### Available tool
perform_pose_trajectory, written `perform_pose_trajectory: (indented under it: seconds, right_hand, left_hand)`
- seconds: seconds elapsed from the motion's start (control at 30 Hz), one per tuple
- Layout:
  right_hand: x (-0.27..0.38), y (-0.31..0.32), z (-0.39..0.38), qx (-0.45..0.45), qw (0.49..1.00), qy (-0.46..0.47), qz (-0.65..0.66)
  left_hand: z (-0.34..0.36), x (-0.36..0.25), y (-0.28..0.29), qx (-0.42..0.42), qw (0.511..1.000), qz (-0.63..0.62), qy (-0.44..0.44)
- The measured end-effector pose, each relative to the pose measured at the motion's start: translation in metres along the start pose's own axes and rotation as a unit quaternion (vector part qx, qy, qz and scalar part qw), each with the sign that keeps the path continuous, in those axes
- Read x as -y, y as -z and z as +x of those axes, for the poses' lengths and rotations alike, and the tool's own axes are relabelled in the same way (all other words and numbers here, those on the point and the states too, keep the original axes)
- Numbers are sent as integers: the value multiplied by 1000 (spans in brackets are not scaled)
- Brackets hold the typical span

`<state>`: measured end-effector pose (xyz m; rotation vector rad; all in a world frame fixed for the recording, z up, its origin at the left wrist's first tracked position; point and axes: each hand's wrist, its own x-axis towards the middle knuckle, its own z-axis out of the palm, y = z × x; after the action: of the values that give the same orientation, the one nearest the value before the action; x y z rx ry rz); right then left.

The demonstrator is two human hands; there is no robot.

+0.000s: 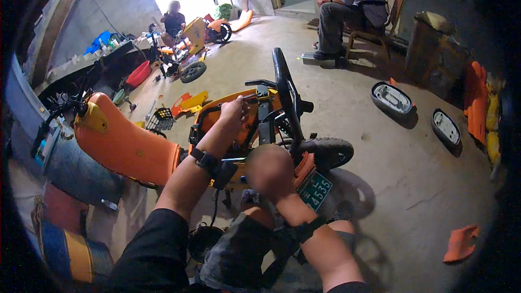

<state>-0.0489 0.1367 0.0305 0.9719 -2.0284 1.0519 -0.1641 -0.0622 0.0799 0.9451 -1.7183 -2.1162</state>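
Note:
An orange electric scooter (pixel 127 135) stands before me with its rear body uncovered: black frame, curved black rail (pixel 285 81), rear wheel (pixel 328 152) and green plate (pixel 315 192). My left hand (pixel 235 113) reaches the frame's top bracket (pixel 263 93), fingers curled around something slim that I cannot make out. Lower down, my right hand (pixel 268 171) is a blur at the rear of the frame, beside a thin shiny shaft (pixel 233 159); its fingers and anything in them are hidden.
Two seat pads (pixel 391 97) lie on the right floor, near orange panels (pixel 475 103). Loose panels (pixel 192 101) and a black basket (pixel 161 119) lie beyond the scooter. Someone sits on a chair (pixel 353 11); another person (pixel 173 21) is at a second scooter (pixel 192 43).

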Motion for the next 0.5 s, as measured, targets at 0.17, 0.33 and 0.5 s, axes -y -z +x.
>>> perform_pose_trajectory:
  seconds: [0.17,0.33,0.5]
  right_hand:
    - [22,-10,3,34,997,37,-58]
    - [32,-24,5,140,989,10,-55]
    - [29,-25,12,115,991,37,-65]
  left_hand:
    - [6,-1,30,112,988,-75,77]
    - [25,11,41,9,982,-180,50]
    - [24,18,50,-30,994,54,-95]
